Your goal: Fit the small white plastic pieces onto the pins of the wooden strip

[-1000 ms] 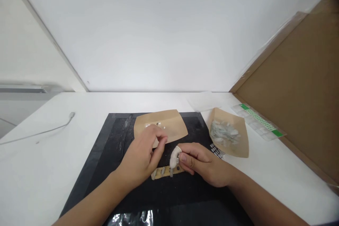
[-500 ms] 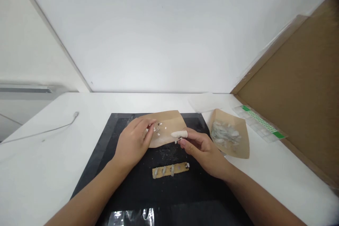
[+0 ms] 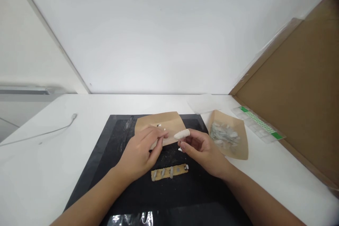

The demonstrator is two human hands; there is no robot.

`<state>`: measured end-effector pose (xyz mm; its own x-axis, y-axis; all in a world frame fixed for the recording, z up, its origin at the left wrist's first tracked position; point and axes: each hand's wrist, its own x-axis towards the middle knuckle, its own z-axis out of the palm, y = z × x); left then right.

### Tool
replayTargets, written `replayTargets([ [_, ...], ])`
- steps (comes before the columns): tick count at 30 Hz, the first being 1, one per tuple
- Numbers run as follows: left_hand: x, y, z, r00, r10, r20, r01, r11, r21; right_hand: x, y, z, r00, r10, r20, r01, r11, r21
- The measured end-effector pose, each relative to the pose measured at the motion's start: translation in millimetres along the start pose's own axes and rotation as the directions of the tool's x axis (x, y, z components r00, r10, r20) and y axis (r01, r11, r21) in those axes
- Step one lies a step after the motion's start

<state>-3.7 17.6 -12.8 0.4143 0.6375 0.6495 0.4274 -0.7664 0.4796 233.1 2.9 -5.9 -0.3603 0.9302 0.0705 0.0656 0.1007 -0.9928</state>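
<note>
Two hands: right hand (image 3: 209,152), fingers gripping small white piece (image 3: 180,149); left hand (image 3: 141,150), fingers almost meeting, grip unclear. Tan rectangular strip (image 3: 167,173), lower centre, lengthwise left-right, below fingers, right's nearer.

White table (image 3: 34,169) — black mat (image 3: 185,197), cable (image 3: 59,128), green-striped clear plastic case (image 3: 261,123) on it.

A small white piece (image 3: 180,149) in right hand (image 3: 180,144).

Two hands (image 3: 140,152) (image 3: 210,153), two paper trays (image 3: 172,118) (image 3: 242,148), one cable (image 3: 58,128).
</note>
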Motion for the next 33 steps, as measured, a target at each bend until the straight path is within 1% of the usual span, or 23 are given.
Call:
replayTargets([
  [3, -1, 3, 0.9, 0.998, 0.057, 0.028, -0.055, 0.997, -0.056, 1, -2, 1, 1.000, 0.027, -0.009, -0.026, 0.999, 0.039],
  [6, -4, 6, 0.6, 0.997, 0.047, 0.061, -0.041, 0.995, -0.096, 2, -4, 2, 0.998, 0.059, -0.010, -0.058, 0.996, 0.071],
  [8, -5, 9, 0.0, 0.995, -0.008, 0.101, 0.021, 0.992, -0.128, 2, -5, 2, 0.997, 0.072, -0.019, -0.070, 0.992, 0.110],
  [12, -7, 14, 0.0, 0.975, -0.167, 0.148, 0.198, 0.952, -0.234, 2, -6, 3, 0.998, 0.055, -0.038, -0.048, 0.988, 0.150],
  [14, -7, 16, 0.8, 0.960, -0.233, 0.158, 0.270, 0.917, -0.293, 1, -7, 3, 0.999, 0.044, -0.018, -0.041, 0.989, 0.144],
  [16, -6, 16, 1.5, 0.950, -0.256, 0.178, 0.303, 0.894, -0.331, 1, -8, 4, 0.999, 0.046, 0.009, -0.047, 0.989, 0.141],
  [19, -5, 15, 1.4, 0.958, -0.219, 0.187, 0.271, 0.903, -0.332, -1, -9, 4, 0.997, 0.064, 0.040, -0.070, 0.984, 0.162],
  [22, -3, 12, 0.1, 0.975, -0.126, 0.181, 0.179, 0.933, -0.311, -1, -8, 3, 0.993, 0.101, 0.061, -0.111, 0.975, 0.191],
  [25, -2, 10, -0.6, 0.983, -0.048, 0.180, 0.103, 0.945, -0.312, -1, -7, 1, 0.983, 0.160, 0.093, -0.177, 0.962, 0.208],
  [31, 1, 9, -2.1, 0.973, 0.051, 0.223, 0.036, 0.929, -0.369, -2, -12, -2, 0.963, 0.216, 0.163, -0.244, 0.954, 0.174],
  [33, 2, 9, -3.3, 0.966, 0.072, 0.249, 0.033, 0.919, -0.394, -3, -13, -1, 0.955, 0.234, 0.182, -0.264, 0.951, 0.163],
])
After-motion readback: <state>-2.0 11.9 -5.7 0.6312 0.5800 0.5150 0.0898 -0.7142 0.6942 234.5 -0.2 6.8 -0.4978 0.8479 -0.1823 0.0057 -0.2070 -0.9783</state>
